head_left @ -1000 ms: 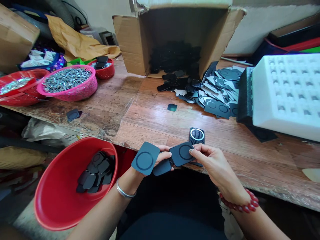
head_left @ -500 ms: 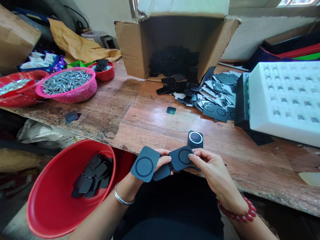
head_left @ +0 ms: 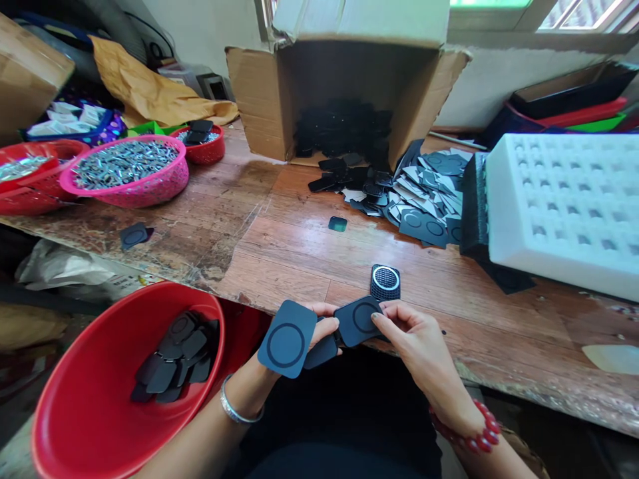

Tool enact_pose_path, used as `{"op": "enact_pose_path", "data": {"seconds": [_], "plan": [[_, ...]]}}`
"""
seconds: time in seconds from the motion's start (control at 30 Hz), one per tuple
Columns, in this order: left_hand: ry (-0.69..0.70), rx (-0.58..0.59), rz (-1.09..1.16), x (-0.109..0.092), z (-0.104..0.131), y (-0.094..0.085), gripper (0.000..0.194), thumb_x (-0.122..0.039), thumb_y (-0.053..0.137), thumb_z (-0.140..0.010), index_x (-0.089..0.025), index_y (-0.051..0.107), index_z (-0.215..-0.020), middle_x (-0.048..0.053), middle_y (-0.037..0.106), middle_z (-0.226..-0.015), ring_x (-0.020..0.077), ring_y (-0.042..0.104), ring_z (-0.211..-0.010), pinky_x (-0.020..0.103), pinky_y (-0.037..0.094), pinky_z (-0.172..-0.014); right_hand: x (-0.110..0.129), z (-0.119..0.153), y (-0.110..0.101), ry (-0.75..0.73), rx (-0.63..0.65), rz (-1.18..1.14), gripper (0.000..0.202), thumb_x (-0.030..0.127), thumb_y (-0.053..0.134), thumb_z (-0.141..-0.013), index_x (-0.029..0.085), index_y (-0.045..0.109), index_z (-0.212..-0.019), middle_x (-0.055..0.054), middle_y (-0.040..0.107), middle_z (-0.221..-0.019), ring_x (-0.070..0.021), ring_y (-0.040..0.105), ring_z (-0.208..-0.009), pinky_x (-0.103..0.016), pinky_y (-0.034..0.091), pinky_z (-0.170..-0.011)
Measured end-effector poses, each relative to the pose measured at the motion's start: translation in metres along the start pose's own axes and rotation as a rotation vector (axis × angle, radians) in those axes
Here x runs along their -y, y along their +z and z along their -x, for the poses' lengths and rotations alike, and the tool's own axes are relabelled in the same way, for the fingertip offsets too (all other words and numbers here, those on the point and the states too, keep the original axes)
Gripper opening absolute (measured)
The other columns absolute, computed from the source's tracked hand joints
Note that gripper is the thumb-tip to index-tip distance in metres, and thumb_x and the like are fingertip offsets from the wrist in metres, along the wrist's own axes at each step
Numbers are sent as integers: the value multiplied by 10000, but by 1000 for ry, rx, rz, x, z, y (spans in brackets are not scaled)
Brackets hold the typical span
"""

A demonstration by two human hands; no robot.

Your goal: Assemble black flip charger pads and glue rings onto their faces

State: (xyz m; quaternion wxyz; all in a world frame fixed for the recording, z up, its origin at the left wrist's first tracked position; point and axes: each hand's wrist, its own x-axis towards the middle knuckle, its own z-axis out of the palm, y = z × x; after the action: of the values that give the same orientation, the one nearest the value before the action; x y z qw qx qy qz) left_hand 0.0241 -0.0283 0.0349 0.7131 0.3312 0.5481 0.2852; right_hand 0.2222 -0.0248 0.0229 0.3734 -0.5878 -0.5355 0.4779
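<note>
My left hand (head_left: pixel 325 327) is closed at the table's front edge. A dark square sheet with a printed ring (head_left: pixel 286 339) rests over its thumb side, and its fingers grip a hinged black folding pad (head_left: pixel 320 352). The pad's other leaf, a dark ring-marked panel (head_left: pixel 353 323), points right. On that panel's right edge my right hand (head_left: pixel 417 336) is closed, thumb on top, fingers partly hidden behind it. Just beyond lies a black honeycomb plate with a white ring (head_left: pixel 385 282).
A red tub (head_left: pixel 124 406) at lower left holds several dark pads. Beyond my hands are an open cardboard box (head_left: pixel 257 100) of black parts, a pile of ring-marked sheets (head_left: pixel 424 223) and a white foam block (head_left: pixel 564 199). A pink basket (head_left: pixel 134 189) holds metal pieces.
The camera view has shifted slightly. Both hands keep the same hold on the folding pad, and the right thumb still presses the panel's right side.
</note>
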Motion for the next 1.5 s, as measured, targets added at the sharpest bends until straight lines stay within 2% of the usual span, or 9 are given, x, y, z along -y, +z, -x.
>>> {"op": "enact_pose_path", "data": {"seconds": [0.23,0.37,0.53,0.73,0.97,1.1,1.2,1.33,1.5], "plan": [[163,22,-158,14,-2,-5,324,-368,696,-796,-222,758,-1079,30,769,-932,201,722,-730,284,594,-671,5,6,-2,-352,-71,574,263,367,534,-897,226,525,-675,-50,600,-716,-191,546,-649,-315,378,-612],[176,26,-193,18,-1,-8,338,-382,690,-809,-231,753,-1105,27,774,-945,215,731,-767,294,596,-698,7,6,-16,-289,-94,901,357,509,617,-869,231,518,-669,-46,583,-625,-202,527,-584,-314,289,-543],[108,139,-87,15,4,-9,401,-411,696,-802,-211,729,-1147,28,771,-867,200,724,-714,293,581,-685,7,0,-24,-154,91,441,351,568,642,-827,223,639,-893,-12,621,-671,-158,528,-557,-271,377,-518],[293,140,-383,9,-1,-7,271,-394,656,-800,-218,780,-966,16,777,-892,219,710,-832,287,545,-759,1,0,-13,44,112,59,431,606,534,-857,202,583,-714,39,446,-543,-112,417,-444,-229,333,-381],[470,-359,-547,-16,-39,-49,282,-421,601,-746,-215,756,-860,19,771,-819,241,703,-797,321,546,-760,-18,-6,-37,-217,-129,275,301,444,536,-922,194,659,-807,-27,651,-662,-167,597,-569,-288,474,-544],[527,-526,-636,-31,-52,-84,285,-437,606,-710,-194,720,-806,54,758,-837,276,696,-834,366,549,-801,-35,-10,-51,-527,-145,541,209,318,569,-926,182,717,-982,-101,732,-1018,-274,657,-1009,-430,544,-862],[550,-603,-664,-34,-51,-93,346,-421,640,-691,-169,711,-916,96,736,-954,302,678,-944,414,526,-899,-49,-9,-50,-682,-81,683,308,300,589,-926,157,677,-1185,-127,663,-1287,-333,469,-1345,-539,466,-1046],[642,-722,-580,-24,-45,-65,412,-377,642,-753,-178,654,-1114,111,664,-1120,283,628,-1071,452,477,-999,-60,-1,-31,-751,-56,806,439,339,615,-920,122,605,-1301,-156,599,-1379,-360,371,-1421,-613,416,-1083],[505,-271,-301,3,-44,-7,413,-302,725,-754,-177,623,-1134,76,714,-940,215,696,-874,365,574,-819,-62,15,3,-772,-114,842,585,359,563,-949,92,436,-1454,-206,512,-1455,-362,384,-1417,-642,347,-1118]]}}
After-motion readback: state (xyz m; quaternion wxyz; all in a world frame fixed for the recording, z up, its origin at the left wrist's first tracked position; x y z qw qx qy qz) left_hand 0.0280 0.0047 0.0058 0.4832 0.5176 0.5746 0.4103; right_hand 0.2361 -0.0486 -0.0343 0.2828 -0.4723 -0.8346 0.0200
